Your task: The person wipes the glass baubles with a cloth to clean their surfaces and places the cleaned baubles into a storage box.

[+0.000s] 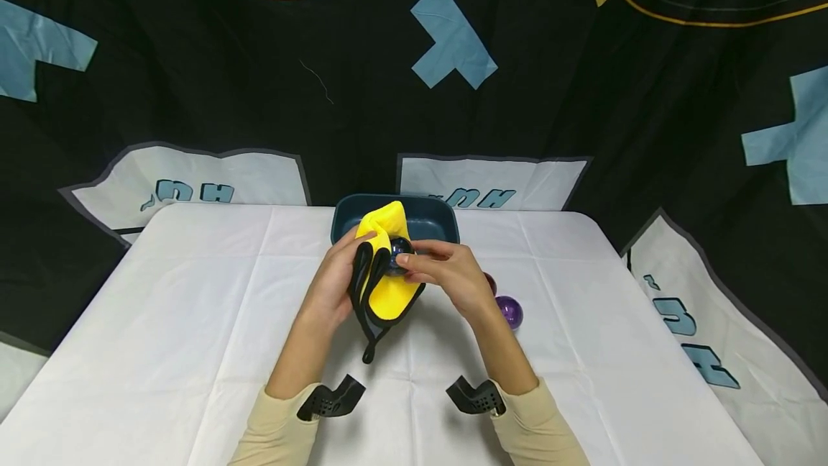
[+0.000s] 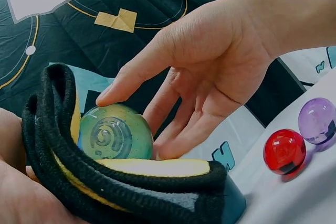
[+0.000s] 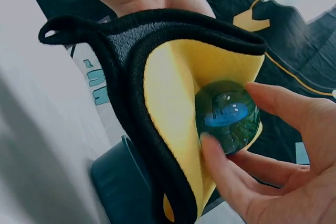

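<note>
Filling the far side, a black fabric backdrop (image 1: 259, 78) with pale-blue, yellow and white patches hangs behind a white-covered table (image 1: 162, 308). Two beige sleeves (image 1: 278, 426) reach in from the near side. At the table's far edge, near the middle, sits a dark teal, rectangular, open-topped bin (image 1: 436, 216), partly hidden by a soft cloth (image 1: 391, 300), yellow on one face and grey on the other, with black edging and a small loop at its near end. The left hand (image 1: 331, 282) grips this folded cloth from the left. From the right, the right hand (image 1: 449, 275) pinches a glossy, see-through, green-blue ball (image 3: 228, 116) between thumb and fingertips, against the yellow face. Right of that hand lie a see-through purple ball (image 1: 510, 313) and, just beyond it, a shiny red ball (image 2: 284, 151).
</note>
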### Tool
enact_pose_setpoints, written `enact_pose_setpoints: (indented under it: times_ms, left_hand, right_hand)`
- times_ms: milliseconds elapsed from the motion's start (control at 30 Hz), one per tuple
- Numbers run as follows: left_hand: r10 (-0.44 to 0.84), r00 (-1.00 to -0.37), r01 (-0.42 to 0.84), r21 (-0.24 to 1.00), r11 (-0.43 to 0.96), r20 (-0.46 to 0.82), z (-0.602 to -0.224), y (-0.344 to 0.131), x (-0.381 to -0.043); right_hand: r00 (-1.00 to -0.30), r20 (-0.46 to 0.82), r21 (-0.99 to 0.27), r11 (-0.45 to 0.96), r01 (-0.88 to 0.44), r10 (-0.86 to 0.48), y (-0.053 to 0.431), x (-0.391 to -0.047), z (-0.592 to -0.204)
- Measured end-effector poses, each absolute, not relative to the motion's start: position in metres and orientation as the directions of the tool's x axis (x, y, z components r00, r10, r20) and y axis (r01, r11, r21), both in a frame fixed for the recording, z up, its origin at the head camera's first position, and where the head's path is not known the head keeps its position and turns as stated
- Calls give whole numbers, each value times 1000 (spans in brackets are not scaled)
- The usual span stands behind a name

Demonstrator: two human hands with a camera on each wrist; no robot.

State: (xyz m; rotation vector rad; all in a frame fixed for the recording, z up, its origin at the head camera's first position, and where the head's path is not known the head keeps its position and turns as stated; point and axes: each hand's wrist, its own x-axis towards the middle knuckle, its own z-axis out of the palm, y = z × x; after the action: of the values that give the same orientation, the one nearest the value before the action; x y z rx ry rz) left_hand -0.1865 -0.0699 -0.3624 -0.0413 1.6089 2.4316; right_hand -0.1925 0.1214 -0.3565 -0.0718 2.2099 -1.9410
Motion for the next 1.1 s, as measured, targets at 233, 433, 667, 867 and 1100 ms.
enact_pose_setpoints:
  times_ms: [233, 433, 667, 867, 1100]
  left_hand:
    - [143, -984, -151, 934, -325, -109, -362, -68, -186]
    - [84, -993, -103, 972, -211, -87, -360, -64, -184]
    - [77, -994, -92, 985, -145, -81, -358, -60, -183]
    - [142, -982, -144, 980, -134, -125, -358, -61, -184]
    - [288, -948, -205, 951, -229, -135, -356, -67, -183]
  right_hand:
    - [-983, -45, -994, 109, 26, -177, 120, -187, -355]
    - [-979, -44, -987, 161, 12, -197, 122, -186, -353]
    - [-971, -61, -985, 170, 21, -231, 126, -188, -352]
    - [-980, -39, -982, 188, 2, -194, 128, -191, -356]
    - [-982, -26, -983, 182, -9, -188, 130, -191, -356]
